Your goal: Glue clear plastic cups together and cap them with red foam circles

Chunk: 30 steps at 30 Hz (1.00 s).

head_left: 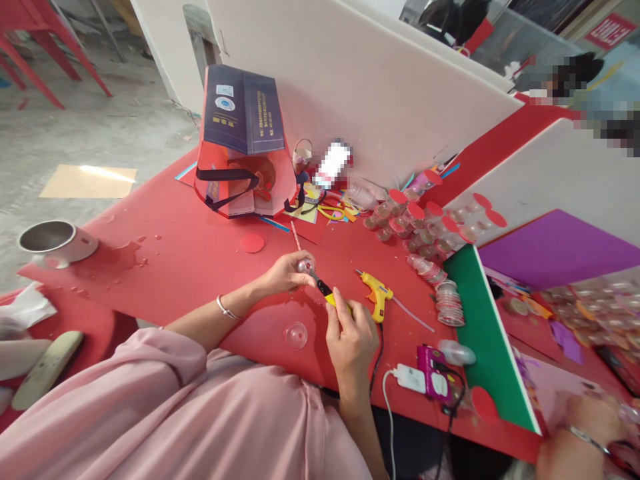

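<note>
My left hand (289,275) is closed around a small clear plastic cup-like piece (305,266). A thin pinkish stick (295,235) sticks out beyond its fingers. In my right hand (351,328) is what looks like a utility knife (326,291) with a yellow and black handle, its grey tip at the plastic piece. Fingers hide exactly where they meet. On the red table below my hands lies a clear round plastic piece (295,335). To the right of my right hand rests a yellow glue gun (376,293) with a glue stick in its back.
A dark blue and red bag (243,113) stands at the back, beside a lit phone (333,164). Several clear cups with red discs (415,212) stand right. A power adapter (411,379) lies near the front edge. A metal cup (83,243) is left. Another person's hand (593,417) shows beyond the green divider (490,333).
</note>
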Each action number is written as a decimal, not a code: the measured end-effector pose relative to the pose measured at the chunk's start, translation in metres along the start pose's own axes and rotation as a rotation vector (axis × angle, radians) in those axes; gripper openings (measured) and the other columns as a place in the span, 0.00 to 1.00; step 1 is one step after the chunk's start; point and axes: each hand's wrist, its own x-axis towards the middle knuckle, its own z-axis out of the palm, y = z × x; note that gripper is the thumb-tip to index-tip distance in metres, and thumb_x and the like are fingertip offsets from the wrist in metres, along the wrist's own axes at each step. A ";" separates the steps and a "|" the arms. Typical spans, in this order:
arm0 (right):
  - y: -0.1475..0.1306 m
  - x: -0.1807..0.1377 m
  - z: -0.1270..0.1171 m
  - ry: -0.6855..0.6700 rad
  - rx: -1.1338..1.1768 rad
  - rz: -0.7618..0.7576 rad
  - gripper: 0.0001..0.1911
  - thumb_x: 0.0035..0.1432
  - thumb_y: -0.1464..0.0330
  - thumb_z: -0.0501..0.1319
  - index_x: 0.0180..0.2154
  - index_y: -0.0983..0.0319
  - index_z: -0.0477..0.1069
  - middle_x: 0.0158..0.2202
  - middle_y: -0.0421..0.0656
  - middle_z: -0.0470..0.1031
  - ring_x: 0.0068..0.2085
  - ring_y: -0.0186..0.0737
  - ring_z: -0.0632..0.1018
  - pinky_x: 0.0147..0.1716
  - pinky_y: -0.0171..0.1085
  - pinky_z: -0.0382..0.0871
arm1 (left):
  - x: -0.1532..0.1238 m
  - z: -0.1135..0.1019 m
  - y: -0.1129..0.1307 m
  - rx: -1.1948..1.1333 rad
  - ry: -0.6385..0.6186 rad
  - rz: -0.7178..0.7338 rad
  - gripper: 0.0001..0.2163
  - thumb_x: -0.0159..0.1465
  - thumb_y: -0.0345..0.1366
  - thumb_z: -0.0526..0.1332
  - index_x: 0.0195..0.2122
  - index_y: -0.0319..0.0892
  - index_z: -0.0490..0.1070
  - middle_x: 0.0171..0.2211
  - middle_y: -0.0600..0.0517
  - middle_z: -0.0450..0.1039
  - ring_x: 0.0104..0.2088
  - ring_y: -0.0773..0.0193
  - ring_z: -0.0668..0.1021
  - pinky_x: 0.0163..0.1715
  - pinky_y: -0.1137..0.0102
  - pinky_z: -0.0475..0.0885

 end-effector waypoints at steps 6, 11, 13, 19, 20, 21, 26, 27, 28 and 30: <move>-0.002 -0.003 0.001 0.053 -0.079 -0.018 0.18 0.69 0.65 0.64 0.58 0.54 0.76 0.41 0.45 0.80 0.40 0.40 0.78 0.43 0.38 0.68 | -0.001 0.001 0.000 -0.010 0.012 -0.004 0.26 0.51 0.47 0.79 0.40 0.39 0.67 0.23 0.60 0.68 0.13 0.75 0.66 0.09 0.78 0.60; -0.001 -0.004 0.000 0.054 0.000 0.005 0.18 0.69 0.65 0.64 0.59 0.55 0.76 0.41 0.45 0.80 0.40 0.40 0.78 0.44 0.38 0.69 | 0.000 0.000 -0.001 -0.057 0.012 0.006 0.29 0.49 0.50 0.79 0.41 0.39 0.67 0.23 0.60 0.68 0.14 0.75 0.67 0.10 0.78 0.63; -0.001 -0.003 -0.002 0.031 0.071 0.003 0.17 0.71 0.65 0.62 0.58 0.57 0.76 0.40 0.45 0.80 0.40 0.39 0.78 0.43 0.36 0.69 | 0.000 0.000 -0.001 -0.075 -0.012 0.012 0.30 0.48 0.50 0.80 0.42 0.39 0.67 0.25 0.59 0.69 0.15 0.74 0.67 0.11 0.78 0.64; -0.001 -0.001 -0.005 0.013 0.107 0.006 0.16 0.72 0.65 0.61 0.57 0.59 0.77 0.38 0.44 0.79 0.39 0.38 0.78 0.41 0.35 0.69 | 0.001 -0.002 -0.004 -0.073 -0.041 0.037 0.31 0.49 0.49 0.79 0.46 0.39 0.67 0.29 0.57 0.71 0.16 0.74 0.68 0.11 0.77 0.65; -0.001 -0.001 -0.004 0.012 0.098 0.007 0.16 0.72 0.65 0.61 0.57 0.59 0.78 0.38 0.44 0.79 0.39 0.38 0.78 0.41 0.35 0.69 | 0.000 -0.002 -0.004 -0.071 -0.046 0.036 0.32 0.49 0.49 0.80 0.46 0.39 0.67 0.30 0.57 0.71 0.17 0.74 0.68 0.12 0.77 0.65; -0.001 -0.001 -0.004 0.010 0.088 0.008 0.16 0.72 0.65 0.61 0.57 0.59 0.78 0.38 0.44 0.79 0.39 0.38 0.78 0.41 0.35 0.69 | 0.000 -0.002 -0.004 -0.069 -0.049 0.034 0.32 0.49 0.49 0.80 0.47 0.39 0.67 0.30 0.57 0.71 0.17 0.74 0.69 0.12 0.77 0.65; 0.000 -0.003 -0.003 0.001 0.057 0.015 0.16 0.72 0.64 0.61 0.58 0.58 0.77 0.38 0.44 0.80 0.38 0.38 0.78 0.41 0.36 0.69 | 0.000 -0.002 -0.004 -0.017 -0.013 0.023 0.33 0.48 0.50 0.80 0.46 0.40 0.67 0.28 0.58 0.69 0.16 0.75 0.67 0.13 0.77 0.62; 0.000 -0.003 -0.003 -0.005 0.052 0.019 0.17 0.72 0.64 0.61 0.58 0.57 0.77 0.38 0.44 0.80 0.38 0.38 0.78 0.41 0.36 0.69 | 0.000 -0.002 -0.004 0.004 -0.003 0.028 0.33 0.48 0.51 0.80 0.46 0.40 0.67 0.27 0.59 0.68 0.16 0.75 0.66 0.14 0.77 0.61; 0.001 -0.003 -0.003 -0.012 0.049 0.023 0.17 0.72 0.64 0.61 0.58 0.57 0.77 0.38 0.45 0.80 0.38 0.38 0.78 0.41 0.36 0.69 | -0.001 -0.003 -0.004 0.028 0.007 0.038 0.32 0.49 0.51 0.79 0.46 0.40 0.68 0.26 0.59 0.68 0.16 0.75 0.66 0.14 0.77 0.61; 0.001 -0.002 -0.002 -0.021 0.049 0.025 0.17 0.72 0.63 0.60 0.58 0.57 0.77 0.38 0.45 0.80 0.39 0.38 0.79 0.41 0.36 0.69 | -0.001 -0.003 -0.003 0.083 0.026 0.064 0.31 0.49 0.52 0.79 0.45 0.39 0.68 0.26 0.59 0.68 0.17 0.75 0.65 0.16 0.77 0.61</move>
